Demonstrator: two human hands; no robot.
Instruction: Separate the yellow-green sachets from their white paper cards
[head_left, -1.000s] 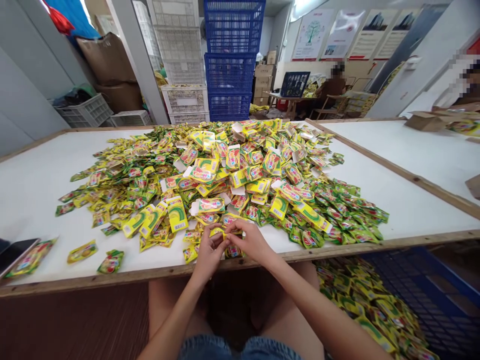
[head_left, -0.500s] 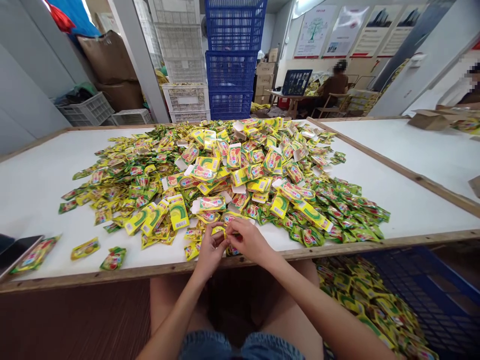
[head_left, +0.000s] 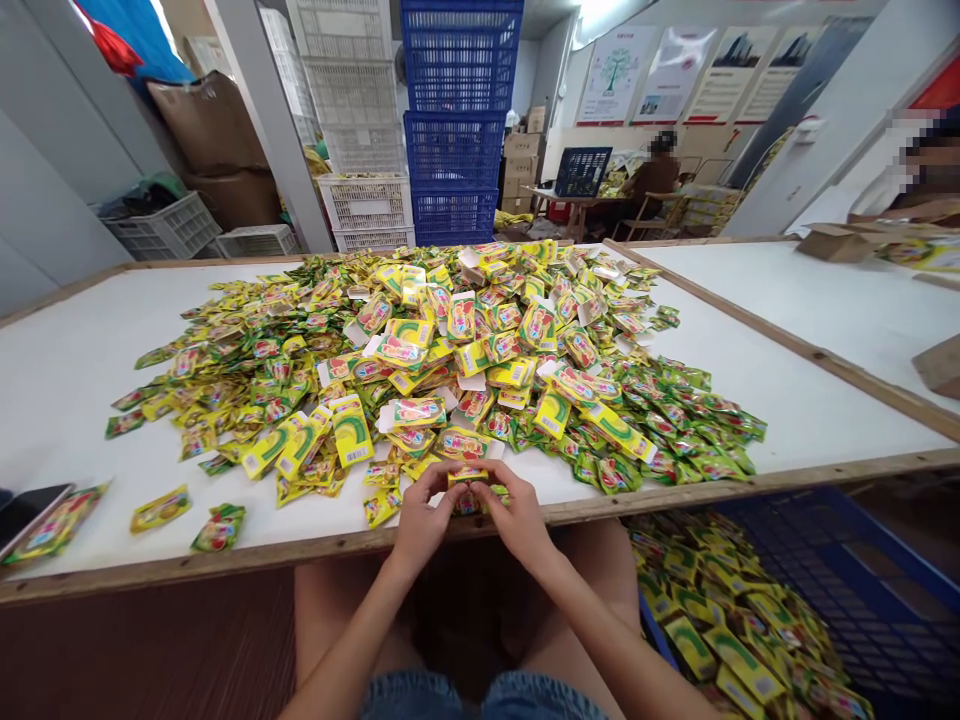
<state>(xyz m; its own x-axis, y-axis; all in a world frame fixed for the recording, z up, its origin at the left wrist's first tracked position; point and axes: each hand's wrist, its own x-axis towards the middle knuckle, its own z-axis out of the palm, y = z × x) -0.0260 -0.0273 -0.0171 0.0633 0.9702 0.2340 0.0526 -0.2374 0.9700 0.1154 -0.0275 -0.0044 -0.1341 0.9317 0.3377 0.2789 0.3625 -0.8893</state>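
Note:
Near the table's front edge, my left hand (head_left: 421, 515) and my right hand (head_left: 517, 512) pinch a small yellow candy box (head_left: 467, 475) from its two sides, thumbs toward me. Mostly its narrow edge shows; fingers cover both ends. Just beyond lies another yellow box (head_left: 466, 443) with a white flap out, part of a large heap of small printed boxes and shiny packets. A yellow packet (head_left: 382, 506) rests left of my left hand. Green packets (head_left: 619, 470) are piled to the right of my hands.
A wooden rim (head_left: 225, 563) edges the white table (head_left: 67, 370). A blue crate (head_left: 847, 560) full of yellow boxes stands below at right. A phone (head_left: 34, 510) lies far left. Stacked crates (head_left: 454, 150) rise behind; a person (head_left: 654, 175) sits at a back table.
My right hand has moved right and now grips the box's right side; before, both hands' fingers were together over it. The box is now held level between both hands. The view has shifted slightly.

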